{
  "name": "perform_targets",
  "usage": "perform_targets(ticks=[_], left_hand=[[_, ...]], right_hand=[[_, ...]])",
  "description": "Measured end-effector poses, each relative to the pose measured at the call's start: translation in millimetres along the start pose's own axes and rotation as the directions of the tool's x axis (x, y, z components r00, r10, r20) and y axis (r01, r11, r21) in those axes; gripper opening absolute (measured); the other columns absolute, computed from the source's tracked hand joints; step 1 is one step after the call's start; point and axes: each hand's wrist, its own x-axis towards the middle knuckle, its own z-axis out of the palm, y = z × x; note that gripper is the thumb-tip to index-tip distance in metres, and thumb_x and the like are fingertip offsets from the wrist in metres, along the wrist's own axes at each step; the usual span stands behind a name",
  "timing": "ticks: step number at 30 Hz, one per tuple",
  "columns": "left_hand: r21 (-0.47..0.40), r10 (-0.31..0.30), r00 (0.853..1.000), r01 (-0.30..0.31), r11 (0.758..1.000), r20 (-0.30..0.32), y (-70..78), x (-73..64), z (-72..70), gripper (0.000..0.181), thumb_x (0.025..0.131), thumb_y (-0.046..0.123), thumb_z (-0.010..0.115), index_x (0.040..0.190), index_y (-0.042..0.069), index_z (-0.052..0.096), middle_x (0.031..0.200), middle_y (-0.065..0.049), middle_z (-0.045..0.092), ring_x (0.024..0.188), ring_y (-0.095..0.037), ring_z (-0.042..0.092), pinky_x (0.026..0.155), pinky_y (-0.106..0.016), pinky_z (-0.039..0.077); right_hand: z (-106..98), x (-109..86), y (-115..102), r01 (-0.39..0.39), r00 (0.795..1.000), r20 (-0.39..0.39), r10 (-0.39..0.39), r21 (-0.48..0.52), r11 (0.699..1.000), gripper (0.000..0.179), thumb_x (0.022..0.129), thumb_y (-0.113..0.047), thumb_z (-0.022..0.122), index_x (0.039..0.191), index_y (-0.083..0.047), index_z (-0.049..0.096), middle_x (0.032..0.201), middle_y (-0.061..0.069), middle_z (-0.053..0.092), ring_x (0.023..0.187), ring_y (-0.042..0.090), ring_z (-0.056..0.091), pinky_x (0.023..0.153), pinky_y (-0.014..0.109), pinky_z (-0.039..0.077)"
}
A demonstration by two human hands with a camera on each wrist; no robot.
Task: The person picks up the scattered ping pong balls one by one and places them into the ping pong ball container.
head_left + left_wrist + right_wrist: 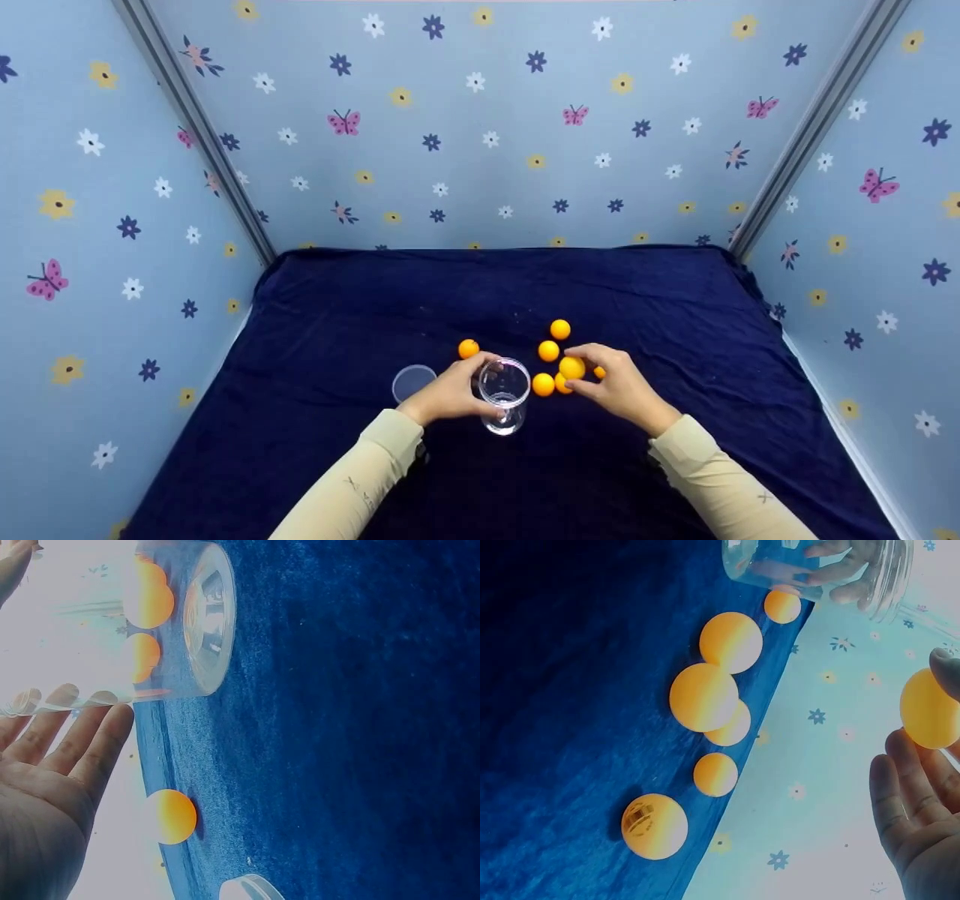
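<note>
My left hand (450, 395) grips a clear jar (491, 390) by its side, its open mouth facing up. In the left wrist view, the fingers (94, 746) curve round the transparent wall, and orange balls show through it from behind. Whether the jar's base touches the cloth, I cannot tell. To the right, my right hand (622, 386) pinches an orange ping-pong ball (571, 367) between thumb and fingers, held above the other balls. The right wrist view shows this ball (928, 711) raised away from the cloth.
Several loose orange balls (548, 351) lie on the dark blue cloth (360, 315) near the right hand. Another ball (469, 349) sits just beyond the left hand. A round clear lid (413, 383) lies left of the jar. Flower-patterned walls (510, 112) enclose the back and sides.
</note>
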Motion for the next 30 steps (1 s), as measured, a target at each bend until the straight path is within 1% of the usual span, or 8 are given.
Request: perform_targets(ticks=[4, 9, 14, 19, 25, 30], left_hand=[[0.001, 0.004, 1.0, -0.004, 1.0, -0.001, -0.9, 0.3, 0.1, 0.084, 0.074, 0.03, 0.102, 0.143, 0.009, 0.061, 0.136, -0.008, 0.074, 0.125, -0.024, 0.071, 0.114, -0.045, 0.054], [0.008, 0.001, 1.0, -0.001, 1.0, 0.002, -1.5, 0.8, -0.6, 0.083, 0.074, 0.03, 0.102, 0.143, 0.008, 0.061, 0.137, -0.009, 0.074, 0.126, -0.025, 0.071, 0.115, -0.045, 0.054], [0.017, 0.003, 1.0, -0.003, 1.0, 0.009, -1.2, 1.1, -1.5, 0.084, 0.074, 0.03, 0.101, 0.144, 0.005, 0.06, 0.137, -0.01, 0.074, 0.127, -0.025, 0.07, 0.115, -0.046, 0.053], [0.013, 0.011, 1.0, -0.011, 1.0, 0.014, -0.6, 1.3, -1.9, 0.086, 0.075, 0.029, 0.101, 0.145, 0.001, 0.059, 0.137, -0.014, 0.074, 0.126, -0.028, 0.071, 0.115, -0.048, 0.053], [0.007, 0.012, 1.0, -0.012, 1.0, 0.021, -1.2, 1.1, -0.9, 0.084, 0.076, 0.028, 0.1, 0.144, 0.003, 0.059, 0.139, -0.02, 0.072, 0.128, -0.034, 0.07, 0.116, -0.051, 0.052], [0.0, 0.009, 1.0, -0.009, 1.0, 0.02, -2.0, 1.2, -0.2, 0.084, 0.076, 0.028, 0.1, 0.145, 0.002, 0.059, 0.139, -0.016, 0.072, 0.129, -0.031, 0.07, 0.115, -0.049, 0.053]], right_hand=[[2.1, 3.4, -4.9, 0.009, 1.0, -0.006, -0.009, 0.017, 1.0, 0.043, 0.08, -0.002, 0.096, 0.119, 0.001, 0.077, 0.113, 0.011, 0.081, 0.092, 0.021, 0.073, 0.081, 0.026, 0.06], [4.3, 7.1, -10.6, 0.009, 1.0, -0.002, -0.009, 0.037, 0.999, 0.044, 0.08, -0.002, 0.096, 0.119, -0.001, 0.077, 0.112, 0.01, 0.081, 0.088, 0.017, 0.07, 0.077, 0.024, 0.057], [6.8, 9.6, -13.6, 0.019, 1.0, 0.004, -0.02, 0.066, 0.998, 0.044, 0.08, 0.0, 0.094, 0.12, 0.003, 0.075, 0.111, 0.013, 0.08, 0.087, 0.021, 0.073, 0.079, 0.026, 0.062], [9.3, 12.6, -17.3, 0.028, 1.0, 0.006, -0.029, 0.098, 0.995, 0.043, 0.082, 0.0, 0.094, 0.119, 0.002, 0.073, 0.11, 0.013, 0.08, 0.087, 0.025, 0.075, 0.08, 0.029, 0.065], [14.8, 16.1, -20.4, 0.041, 0.999, -0.002, -0.041, 0.103, 0.994, 0.041, 0.081, -0.003, 0.095, 0.116, 0.0, 0.073, 0.108, 0.011, 0.08, 0.086, 0.022, 0.075, 0.079, 0.028, 0.064], [19.7, 17.6, -23.3, 0.021, 1.0, 0.008, -0.022, 0.115, 0.993, 0.041, 0.081, -0.005, 0.095, 0.116, -0.002, 0.074, 0.107, 0.01, 0.08, 0.088, 0.02, 0.075, 0.081, 0.026, 0.064]])
